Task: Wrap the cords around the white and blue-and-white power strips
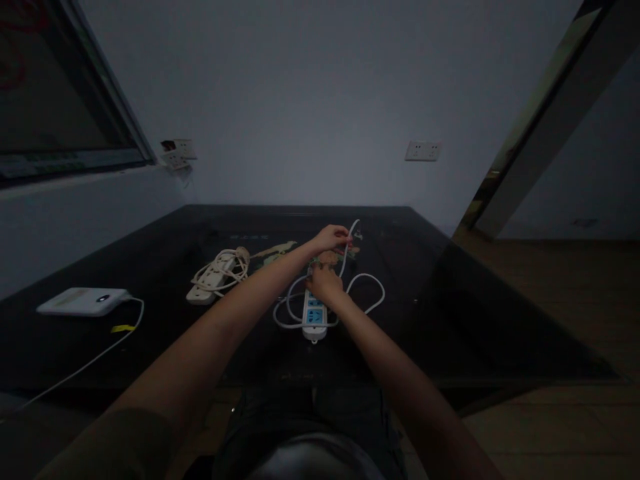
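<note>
A white power strip (pixel 315 331) with blue sockets lies lengthwise on the dark table, its white cord (pixel 373 277) looped around it. My left hand (pixel 332 238) reaches past the strip's far end, its fingers closed on the cord, a length of which sticks up beyond them. Over the upper part of the strip rests my right hand (pixel 325 283), fingers bent round it and covering the far sockets. To the left lies a second power strip (pixel 203 293), off-white, with its own cord (pixel 235 260) bundled on top.
A white power bank (pixel 83 302) with a cable (pixel 100 353) sits at the table's left. The black tabletop (pixel 430 307) carries a printed picture behind my hands. Wall sockets (pixel 423 151) are on the back wall; a window (pixel 60 87) is at left.
</note>
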Motion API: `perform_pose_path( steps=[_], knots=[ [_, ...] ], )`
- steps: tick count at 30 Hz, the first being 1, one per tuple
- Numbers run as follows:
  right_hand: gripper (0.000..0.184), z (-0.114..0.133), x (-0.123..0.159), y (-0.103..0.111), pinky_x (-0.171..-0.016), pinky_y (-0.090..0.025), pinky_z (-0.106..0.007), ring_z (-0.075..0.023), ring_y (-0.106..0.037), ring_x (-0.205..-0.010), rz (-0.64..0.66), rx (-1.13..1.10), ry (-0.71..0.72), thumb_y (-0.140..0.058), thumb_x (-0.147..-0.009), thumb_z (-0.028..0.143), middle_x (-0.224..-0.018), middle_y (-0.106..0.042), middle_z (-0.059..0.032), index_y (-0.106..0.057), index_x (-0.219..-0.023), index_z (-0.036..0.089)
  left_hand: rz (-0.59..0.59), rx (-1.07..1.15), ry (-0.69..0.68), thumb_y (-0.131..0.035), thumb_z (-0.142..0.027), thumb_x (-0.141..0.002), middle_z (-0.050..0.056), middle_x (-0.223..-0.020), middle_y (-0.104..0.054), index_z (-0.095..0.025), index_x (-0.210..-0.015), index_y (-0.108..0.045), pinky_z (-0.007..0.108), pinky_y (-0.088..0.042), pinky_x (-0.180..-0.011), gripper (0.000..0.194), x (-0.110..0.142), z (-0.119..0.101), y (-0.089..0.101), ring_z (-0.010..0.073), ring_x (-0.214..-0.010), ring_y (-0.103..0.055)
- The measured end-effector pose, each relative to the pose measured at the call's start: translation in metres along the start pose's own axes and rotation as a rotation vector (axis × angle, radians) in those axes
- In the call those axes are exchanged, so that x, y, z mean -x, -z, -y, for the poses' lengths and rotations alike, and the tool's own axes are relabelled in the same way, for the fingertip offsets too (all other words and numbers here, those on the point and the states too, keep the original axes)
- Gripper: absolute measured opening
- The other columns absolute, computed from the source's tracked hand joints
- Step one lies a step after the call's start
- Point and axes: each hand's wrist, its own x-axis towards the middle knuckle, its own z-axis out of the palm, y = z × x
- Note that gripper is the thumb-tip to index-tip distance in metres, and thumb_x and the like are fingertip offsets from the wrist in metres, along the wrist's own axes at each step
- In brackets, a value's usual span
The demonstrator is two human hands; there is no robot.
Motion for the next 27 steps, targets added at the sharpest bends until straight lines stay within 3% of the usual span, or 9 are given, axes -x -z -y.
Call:
perform_pose_path(
  steps=[5, 8, 11, 15, 20, 27],
  knots=[
    [0.057, 0.013, -0.023, 0.002, -0.089, -0.045, -0.048, -0.037, -0.048, -0.121, 0.09, 0.04, -0.029, -0.063, -0.079, 0.037, -0.132, -0.049, -0.0223, -0.049, -0.13, 0.017, -0.058, 0.025, -0.019, -0.061, -0.016, -0.081, 0.002, -0.072, -0.066, -0.012, -0.081, -0.059, 0.026, -0.054, -0.063, 0.005, 0.001, 0.004, 0.001, 0.0125, -0.068, -0.064],
    [0.048, 0.017, -0.018, 0.006, -0.088, -0.046, -0.046, -0.0355, -0.048, -0.121, 0.059, 0.052, -0.005, -0.06, -0.08, 0.03, -0.131, -0.05, -0.0207, -0.053, -0.126, 0.017, -0.133, 0.032, -0.032, -0.06, -0.014, -0.081, 0.001, -0.07, -0.064, -0.012, -0.079, -0.058, 0.024, -0.053, -0.061, 0.004, 0.002, 0.003, 0.005, 0.0119, -0.067, -0.064],
    [0.046, 0.02, 0.002, 0.016, -0.088, -0.047, -0.043, -0.0338, -0.043, -0.125, -0.039, 0.049, 0.058, -0.058, -0.08, 0.027, -0.131, -0.047, -0.0165, -0.053, -0.126, 0.023, -0.24, 0.038, -0.048, -0.059, -0.017, -0.082, 0.001, -0.07, -0.064, -0.013, -0.08, -0.057, 0.021, -0.052, -0.06, 0.006, 0.005, 0.0, 0.016, 0.0108, -0.066, -0.064],
    [0.044, 0.016, 0.025, 0.028, -0.083, -0.049, -0.041, -0.0306, -0.045, -0.119, -0.267, -0.011, 0.156, -0.056, -0.082, 0.029, -0.128, -0.047, -0.0107, -0.052, -0.125, 0.031, -0.382, 0.047, -0.079, -0.061, -0.02, -0.083, 0.0, -0.071, -0.063, -0.014, -0.083, -0.057, 0.022, -0.053, -0.061, 0.007, 0.015, -0.007, 0.044, 0.0092, -0.063, -0.063],
    [0.044, 0.0, 0.019, 0.029, -0.081, -0.049, -0.04, -0.0311, -0.045, -0.117, -0.317, -0.039, 0.086, -0.056, -0.083, 0.029, -0.129, -0.047, -0.0107, -0.052, -0.127, 0.03, -0.477, 0.043, -0.116, -0.059, -0.018, -0.083, 0.0, -0.068, -0.062, -0.014, -0.083, -0.058, 0.022, -0.054, -0.06, 0.004, 0.046, -0.021, 0.083, 0.0081, -0.059, -0.061],
    [0.045, -0.013, -0.009, 0.011, -0.087, -0.046, -0.042, -0.0314, -0.044, -0.121, -0.159, 0.016, 0.024, -0.058, -0.08, 0.031, -0.131, -0.05, -0.0117, -0.054, -0.125, 0.025, -0.584, 0.079, -0.282, -0.061, -0.02, -0.081, 0.002, -0.07, -0.062, -0.017, -0.082, -0.059, 0.029, -0.058, -0.059, 0.003, 0.111, -0.057, 0.115, 0.012, -0.063, -0.062]
  ],
)
